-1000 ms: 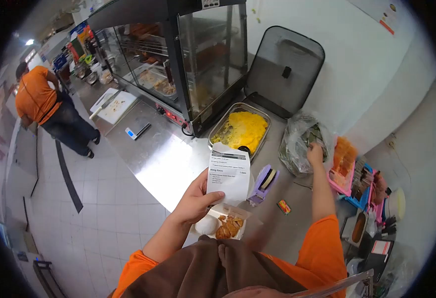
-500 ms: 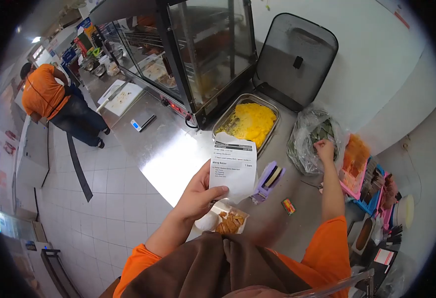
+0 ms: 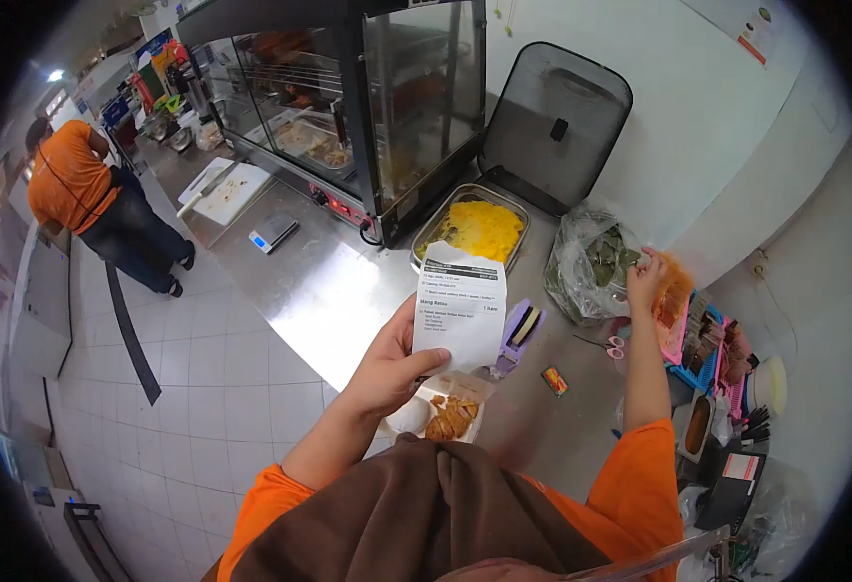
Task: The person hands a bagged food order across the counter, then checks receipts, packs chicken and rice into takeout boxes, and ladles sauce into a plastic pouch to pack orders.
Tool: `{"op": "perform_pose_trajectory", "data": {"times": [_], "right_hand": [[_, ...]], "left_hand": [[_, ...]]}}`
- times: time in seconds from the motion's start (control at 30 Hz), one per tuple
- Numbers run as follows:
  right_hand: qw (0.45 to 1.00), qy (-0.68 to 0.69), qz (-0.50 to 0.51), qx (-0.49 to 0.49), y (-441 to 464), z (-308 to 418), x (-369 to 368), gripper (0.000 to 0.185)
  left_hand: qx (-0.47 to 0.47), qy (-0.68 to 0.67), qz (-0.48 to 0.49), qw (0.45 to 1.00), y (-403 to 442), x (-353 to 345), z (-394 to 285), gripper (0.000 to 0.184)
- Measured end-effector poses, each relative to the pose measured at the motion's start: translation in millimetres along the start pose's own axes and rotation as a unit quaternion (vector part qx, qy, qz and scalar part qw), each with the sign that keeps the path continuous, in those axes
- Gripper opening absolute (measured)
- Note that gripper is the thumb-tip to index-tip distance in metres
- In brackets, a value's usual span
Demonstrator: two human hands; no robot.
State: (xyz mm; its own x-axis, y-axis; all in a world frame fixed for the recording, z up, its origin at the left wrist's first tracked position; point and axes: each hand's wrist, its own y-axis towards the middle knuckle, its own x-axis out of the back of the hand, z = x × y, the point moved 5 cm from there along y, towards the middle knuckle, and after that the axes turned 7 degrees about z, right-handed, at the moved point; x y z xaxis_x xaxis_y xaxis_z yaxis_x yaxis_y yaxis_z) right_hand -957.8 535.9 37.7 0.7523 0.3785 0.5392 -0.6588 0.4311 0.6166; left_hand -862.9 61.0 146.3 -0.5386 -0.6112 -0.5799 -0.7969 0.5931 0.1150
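My left hand (image 3: 394,357) pinches a white printed receipt (image 3: 460,315) upright, thumb across its lower front. Below it, partly hidden by the receipt and the apron, is an open takeaway box (image 3: 477,390) with white rice (image 3: 407,417) and sliced, browned fried food (image 3: 452,419). My right hand (image 3: 646,283) is raised with fingers apart, between a clear plastic bag (image 3: 566,291) of green leaves (image 3: 600,257) and orange-filled clear packets (image 3: 675,289) in a pink basket. Its fingertips are near both; exact contact is hard to see.
A metal tray (image 3: 515,260) holds yellow shredded food beside the glass display warmer (image 3: 424,107). Around the counter are a purple tape dispenser (image 3: 520,335), a small red packet (image 3: 555,380), pink-handled scissors (image 3: 616,346), a digital scale (image 3: 273,235) and a knife on a cutting board (image 3: 237,194). A co-worker (image 3: 81,184) stands far left.
My right hand has left the leaves in the bag and moved right toward the orange packets, its fingers opening. My left hand still holds the receipt. The view has shifted slightly.
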Motion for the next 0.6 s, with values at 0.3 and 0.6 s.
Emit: {"op": "perform_pose_trajectory", "data": {"times": [0.3, 0.6], "right_hand": [[0.999, -0.017, 0.025, -0.026, 6.0, 2.5, -16.9, 0.027], [0.939, 0.169, 0.149, -0.259, -265.2, 120.8, -9.3, 0.041]], "left_hand": [[-0.001, -0.002, 0.008, 1.0, -25.6, 3.8, -13.1, 0.073], [-0.013, -0.006, 0.005, 1.0, -37.5, 21.0, -18.1, 0.069]]}}
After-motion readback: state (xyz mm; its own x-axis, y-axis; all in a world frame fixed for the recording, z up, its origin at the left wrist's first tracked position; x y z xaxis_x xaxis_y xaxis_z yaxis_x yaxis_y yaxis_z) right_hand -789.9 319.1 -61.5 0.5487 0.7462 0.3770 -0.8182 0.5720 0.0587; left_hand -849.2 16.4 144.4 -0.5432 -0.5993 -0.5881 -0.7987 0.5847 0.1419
